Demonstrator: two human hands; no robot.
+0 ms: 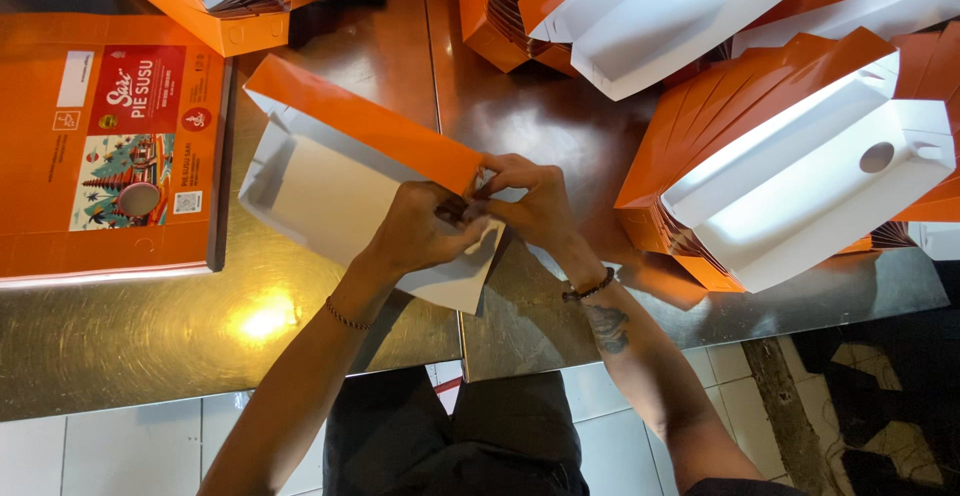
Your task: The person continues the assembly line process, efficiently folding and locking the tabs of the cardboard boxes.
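Both hands are pinched shut on the near right corner of a half-folded carton (340,171), orange outside and white inside, the left hand (420,231) closed over a white flap and the right hand (530,201) gripping the orange wall's end. It is borne by a shiny metal tabletop (150,326), with stacks of folded orange-and-white cartons (800,171) seen at the right and far edge. A pile of flat printed orange blanks (110,146) is laid at the left.
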